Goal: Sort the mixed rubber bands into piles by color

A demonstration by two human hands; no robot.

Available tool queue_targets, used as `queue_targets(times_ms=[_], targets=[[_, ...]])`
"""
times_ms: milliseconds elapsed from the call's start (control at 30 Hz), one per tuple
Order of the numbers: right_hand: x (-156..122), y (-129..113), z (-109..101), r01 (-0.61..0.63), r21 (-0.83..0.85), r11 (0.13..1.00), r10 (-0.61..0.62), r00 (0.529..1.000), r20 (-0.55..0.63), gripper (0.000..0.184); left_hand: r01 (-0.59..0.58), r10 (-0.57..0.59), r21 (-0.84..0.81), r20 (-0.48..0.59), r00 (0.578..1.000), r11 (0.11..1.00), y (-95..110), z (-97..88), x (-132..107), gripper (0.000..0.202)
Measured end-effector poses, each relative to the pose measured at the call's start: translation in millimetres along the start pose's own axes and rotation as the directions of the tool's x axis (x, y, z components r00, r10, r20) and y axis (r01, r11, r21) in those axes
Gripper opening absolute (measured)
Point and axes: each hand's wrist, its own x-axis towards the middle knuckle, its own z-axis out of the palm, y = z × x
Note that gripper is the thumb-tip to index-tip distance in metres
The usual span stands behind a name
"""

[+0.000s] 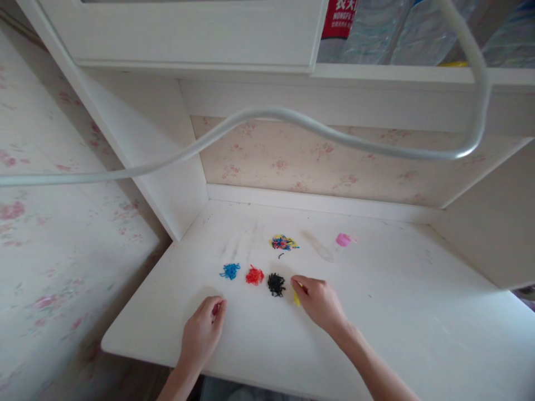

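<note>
My right hand (pixel 320 301) is pinched just right of a black pile (pixel 276 284) of small loops that look like rubber bands. It partly covers a yellow pile (pixel 296 299); whatever its fingertips hold is too small to make out. My left hand (pixel 203 328) rests curled near the table's front edge, thumb against fingers, with nothing visible in it. A red pile (pixel 254 275) and a blue pile (pixel 229 271) lie in a row left of the black one. Behind them is a mixed-colour pile (pixel 283 242), with a stray black piece (pixel 281 255) in front of it.
A pink object (pixel 343 239) and a flat clear plastic piece (pixel 320 247) lie at the back of the white table (pixel 409 323). A pale curved tube (pixel 267 113) crosses the view above. Plastic-wrapped bottles (pixel 376 33) fill the upper right shelf.
</note>
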Motion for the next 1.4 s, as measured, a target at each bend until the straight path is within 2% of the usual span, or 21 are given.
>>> queue_targets(times_ms=[67,133,267,333,400,533,700,900,1000,1100,1267,1400], targets=[[-20,15,3,-0.036,0.168,0.985,0.050,0.995,-0.080,0.040,-0.039,0.039,-0.019,0.041,0.998,0.999,13,-4.3,6,0.026],[-42,34,12,-0.114,0.306,0.945,0.161,0.978,-0.131,0.043,-0.090,0.091,-0.021,0.088,0.992,0.996,31,-8.5,17,0.027],[-88,70,38,-0.324,0.385,0.864,0.403,0.904,-0.143,0.049,-0.200,0.196,0.005,0.190,0.962,0.980,77,-6.8,52,0.028],[-104,81,50,-0.399,0.398,0.826,0.487,0.860,-0.150,0.050,-0.229,0.202,0.072,0.265,0.943,0.971,99,3.2,73,0.028],[-112,87,58,-0.417,0.408,0.812,0.515,0.840,-0.168,0.049,-0.245,0.185,0.146,0.334,0.924,0.958,116,18.8,93,0.027],[-111,86,64,-0.343,0.414,0.843,0.443,0.880,-0.173,0.045,-0.267,0.181,0.187,0.382,0.906,0.945,136,53.9,120,0.023],[-104,86,63,-0.318,0.415,0.852,0.412,0.898,-0.158,0.046,-0.267,0.152,0.238,0.410,0.899,0.934,144,80.4,133,0.024],[-104,87,61,-0.307,0.418,0.855,0.410,0.894,-0.181,0.045,-0.252,0.137,0.253,0.400,0.906,0.934,144,85.9,135,0.028],[-104,86,60,-0.323,0.421,0.848,0.419,0.894,-0.159,0.044,-0.249,0.146,0.234,0.385,0.911,0.940,143,79.3,133,0.028],[-104,86,59,-0.327,0.420,0.847,0.422,0.893,-0.157,0.045,-0.251,0.163,0.201,0.373,0.913,0.947,140,65.3,125,0.028],[-104,85,59,-0.315,0.400,0.860,0.410,0.895,-0.176,0.046,-0.253,0.182,0.155,0.366,0.913,0.955,131,38.1,96,0.026],[-104,84,58,-0.307,0.387,0.870,0.393,0.904,-0.167,0.046,-0.233,0.169,0.150,0.350,0.921,0.961,126,32.9,77,0.026]])
